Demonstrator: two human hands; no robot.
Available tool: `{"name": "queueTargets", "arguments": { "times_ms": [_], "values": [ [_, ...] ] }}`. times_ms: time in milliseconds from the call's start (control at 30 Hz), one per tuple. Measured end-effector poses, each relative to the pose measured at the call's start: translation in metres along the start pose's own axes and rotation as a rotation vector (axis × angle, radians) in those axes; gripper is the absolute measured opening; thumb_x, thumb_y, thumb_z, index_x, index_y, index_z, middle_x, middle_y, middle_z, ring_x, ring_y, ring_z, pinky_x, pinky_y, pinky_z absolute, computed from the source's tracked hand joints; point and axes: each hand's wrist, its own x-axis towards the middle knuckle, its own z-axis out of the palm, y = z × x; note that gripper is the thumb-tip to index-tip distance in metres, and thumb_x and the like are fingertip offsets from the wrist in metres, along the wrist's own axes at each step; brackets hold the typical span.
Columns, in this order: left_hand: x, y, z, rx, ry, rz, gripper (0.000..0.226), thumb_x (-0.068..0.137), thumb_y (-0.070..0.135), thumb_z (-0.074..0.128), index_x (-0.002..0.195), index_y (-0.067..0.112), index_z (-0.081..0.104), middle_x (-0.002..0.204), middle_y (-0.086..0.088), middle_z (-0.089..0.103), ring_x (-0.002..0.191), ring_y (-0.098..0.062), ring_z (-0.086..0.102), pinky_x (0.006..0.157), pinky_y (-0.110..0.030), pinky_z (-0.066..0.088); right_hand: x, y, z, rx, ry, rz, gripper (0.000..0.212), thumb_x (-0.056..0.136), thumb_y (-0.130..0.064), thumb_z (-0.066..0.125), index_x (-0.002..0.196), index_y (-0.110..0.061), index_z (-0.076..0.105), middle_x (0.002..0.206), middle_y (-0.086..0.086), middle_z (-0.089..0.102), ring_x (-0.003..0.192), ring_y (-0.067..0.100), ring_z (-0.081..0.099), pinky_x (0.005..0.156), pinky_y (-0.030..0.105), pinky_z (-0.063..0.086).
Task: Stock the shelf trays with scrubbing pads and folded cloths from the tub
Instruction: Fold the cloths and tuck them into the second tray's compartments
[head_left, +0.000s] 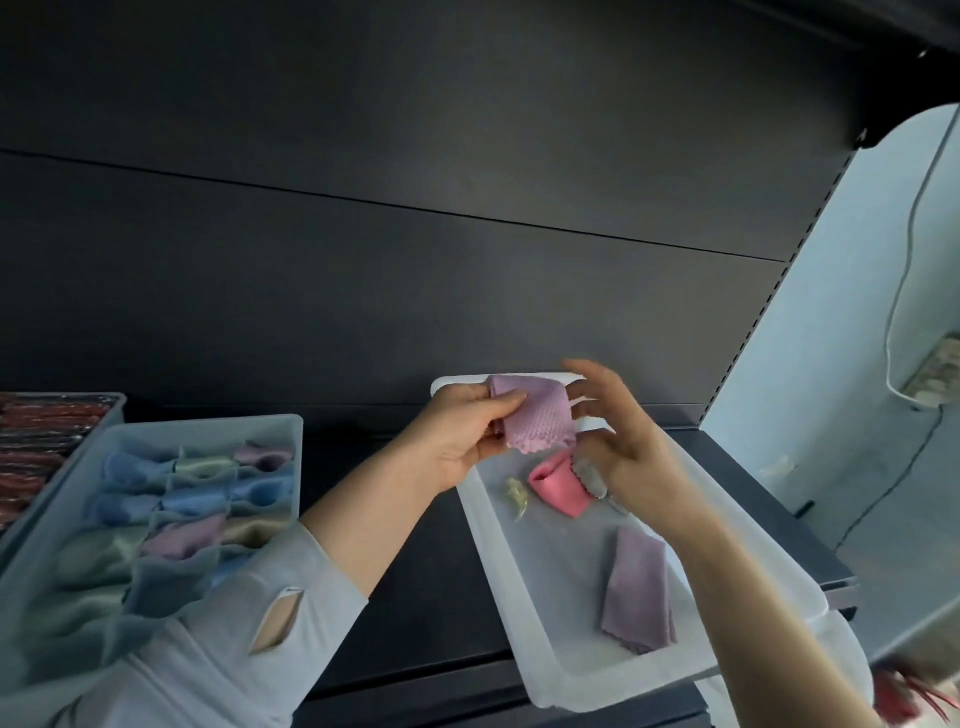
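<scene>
My left hand (462, 431) pinches a folded lilac cloth (535, 413) above the far end of a translucent white tub (498, 561) on the dark shelf. My right hand (623, 447) hovers just right of that cloth, fingers spread and loosely bent, holding nothing. In the tub lie a rolled pink cloth (558, 488), a small yellowish piece (517, 493), a pale grey cloth (592, 480) partly hidden under my right hand, and a flat purple cloth (639, 592). To the left stands a divided tray (208, 423) filled with several folded blue, green and purple cloths.
At the far left a second tray (111, 402) holds dark red items. The black shelf back panel (415, 260) rises behind everything. A pale wall with a white cable (904, 291) is on the right. Bare dark shelf (395, 561) lies between tray and tub.
</scene>
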Motion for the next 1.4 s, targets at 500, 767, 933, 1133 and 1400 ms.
{"name": "queueTargets", "arguments": {
  "times_ms": [500, 767, 933, 1133, 1400],
  "values": [
    [-0.019, -0.004, -0.029, 0.343, -0.080, 0.110, 0.055, 0.078, 0.054, 0.067, 0.119, 0.018, 0.062, 0.113, 0.000, 0.071, 0.108, -0.014, 0.066, 0.102, -0.037, 0.049, 0.019, 0.001, 0.029, 0.339, 0.102, 0.252, 0.013, 0.091, -0.008, 0.063, 0.089, -0.013, 0.075, 0.081, 0.016, 0.067, 0.072, 0.026, 0.055, 0.070, 0.041, 0.048],
    [-0.017, -0.016, -0.031, 0.208, 0.013, 0.113, 0.027, 0.084, 0.002, 0.071, 0.105, 0.017, 0.065, 0.109, -0.007, 0.071, 0.097, -0.019, 0.070, 0.078, -0.033, 0.059, 0.016, -0.008, 0.037, 0.104, 0.175, 0.084, 0.033, 0.082, -0.012, 0.075, 0.109, -0.025, 0.063, 0.097, -0.007, 0.067, 0.072, 0.022, 0.065, 0.066, 0.035, 0.057],
    [-0.018, -0.018, -0.029, 0.229, 0.005, 0.141, 0.030, 0.086, 0.006, 0.070, 0.114, 0.015, 0.063, 0.114, -0.010, 0.070, 0.103, -0.023, 0.068, 0.085, -0.037, 0.056, 0.018, -0.009, 0.041, 0.242, 0.149, 0.152, 0.027, 0.077, -0.006, 0.078, 0.097, -0.020, 0.066, 0.092, -0.006, 0.071, 0.078, 0.019, 0.067, 0.068, 0.034, 0.056],
    [-0.018, -0.023, -0.031, 0.202, 0.024, 0.177, 0.022, 0.090, 0.010, 0.067, 0.111, 0.015, 0.066, 0.113, -0.010, 0.070, 0.106, -0.026, 0.067, 0.093, -0.041, 0.053, 0.016, -0.003, 0.042, 0.434, 0.051, 0.340, 0.040, 0.081, -0.019, 0.074, 0.118, -0.014, 0.061, 0.092, 0.015, 0.072, 0.075, 0.026, 0.065, 0.068, 0.037, 0.051],
    [-0.024, -0.017, -0.045, 0.001, 0.002, -0.014, 0.015, 0.097, 0.026, 0.050, 0.099, 0.019, 0.063, 0.101, -0.008, 0.066, 0.089, -0.023, 0.060, 0.073, -0.033, 0.046, 0.015, -0.003, 0.049, 0.254, 0.000, 0.143, 0.045, 0.088, 0.012, 0.056, 0.073, -0.026, 0.075, 0.079, -0.001, 0.067, 0.063, 0.012, 0.055, 0.057, 0.026, 0.047]
  ]
}}
